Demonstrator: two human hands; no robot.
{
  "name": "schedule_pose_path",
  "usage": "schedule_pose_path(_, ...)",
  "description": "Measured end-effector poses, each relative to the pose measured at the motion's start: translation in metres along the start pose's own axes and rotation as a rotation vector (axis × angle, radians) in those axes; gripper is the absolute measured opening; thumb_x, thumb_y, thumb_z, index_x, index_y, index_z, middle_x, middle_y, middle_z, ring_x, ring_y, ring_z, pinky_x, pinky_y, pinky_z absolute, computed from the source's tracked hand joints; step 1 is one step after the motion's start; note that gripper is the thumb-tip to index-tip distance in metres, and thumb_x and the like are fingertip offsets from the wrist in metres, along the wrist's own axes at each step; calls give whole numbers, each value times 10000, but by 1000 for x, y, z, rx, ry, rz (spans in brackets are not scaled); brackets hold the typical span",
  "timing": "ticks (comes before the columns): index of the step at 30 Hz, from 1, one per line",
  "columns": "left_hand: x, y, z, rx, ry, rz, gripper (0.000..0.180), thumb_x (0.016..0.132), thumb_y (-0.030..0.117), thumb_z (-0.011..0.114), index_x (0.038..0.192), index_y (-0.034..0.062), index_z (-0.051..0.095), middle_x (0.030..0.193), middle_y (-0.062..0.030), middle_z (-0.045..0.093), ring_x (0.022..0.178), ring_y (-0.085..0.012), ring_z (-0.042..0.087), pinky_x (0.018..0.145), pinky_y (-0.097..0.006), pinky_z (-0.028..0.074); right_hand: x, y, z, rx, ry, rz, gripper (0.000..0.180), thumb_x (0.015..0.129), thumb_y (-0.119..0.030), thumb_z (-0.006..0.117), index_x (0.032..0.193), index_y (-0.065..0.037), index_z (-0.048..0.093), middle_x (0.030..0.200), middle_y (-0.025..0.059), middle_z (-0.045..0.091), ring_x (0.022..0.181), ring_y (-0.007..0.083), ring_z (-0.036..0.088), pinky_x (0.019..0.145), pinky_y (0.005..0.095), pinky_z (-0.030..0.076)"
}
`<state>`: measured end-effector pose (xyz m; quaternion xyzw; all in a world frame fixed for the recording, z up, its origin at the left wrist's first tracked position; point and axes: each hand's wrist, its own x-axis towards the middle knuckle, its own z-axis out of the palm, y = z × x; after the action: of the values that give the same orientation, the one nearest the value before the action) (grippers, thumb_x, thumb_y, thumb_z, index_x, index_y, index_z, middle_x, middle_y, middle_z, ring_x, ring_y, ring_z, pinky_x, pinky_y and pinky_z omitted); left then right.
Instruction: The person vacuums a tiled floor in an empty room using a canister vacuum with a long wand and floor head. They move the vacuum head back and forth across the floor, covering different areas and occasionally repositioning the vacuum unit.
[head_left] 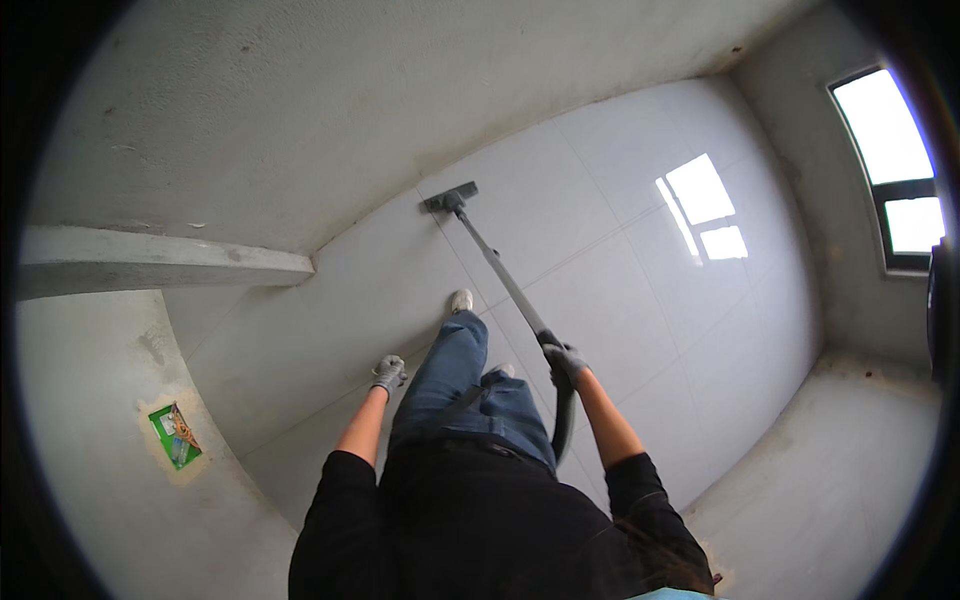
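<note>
My right hand [567, 362], in a grey glove, is closed round the dark handle of a vacuum cleaner wand [512, 285]. The grey tube slants forward and left to a flat floor head [452, 197], which lies on the tiles close to the foot of the far wall. From the handle a dark hose [564, 425] curves back beside my right leg and passes out of sight behind my body. My left hand [389, 373], gloved too, hangs beside my left leg with its fingers curled in and nothing visible in them.
Large pale tiles [640, 310] cover the floor, with window light reflected on them. Rough plaster walls [300, 110] surround me. A wall end [290, 268] juts in at left, near a green recessed box with wires [176, 436]. A dark-framed window [890, 160] is at right.
</note>
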<state>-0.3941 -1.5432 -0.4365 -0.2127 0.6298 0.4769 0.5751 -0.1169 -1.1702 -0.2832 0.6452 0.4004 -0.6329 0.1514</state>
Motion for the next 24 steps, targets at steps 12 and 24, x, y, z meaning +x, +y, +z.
schedule_pose_path(12, 21, 113, 1, 59, 79, 28, 73, 918, 195, 570, 890, 146, 524, 678, -22, 539, 539, -181, 581, 422, -328, 462, 3, -37, -79, -121, 42, -41, 409, 744, -371, 733, 968, -65, 578, 608, 53, 542, 439, 188, 526, 406, 353, 454)
schedule_pose_path(24, 40, 115, 59, 35, 25, 8, 91, 911, 203, 574, 893, 119, 542, 626, -25, 523, 490, -187, 552, 412, -319, 439, -22, -86, -89, -64, 84, 50, 435, 780, -367, 732, 1033, -60, 557, 638, 64, 539, 455, 194, 538, 401, 362, 466)
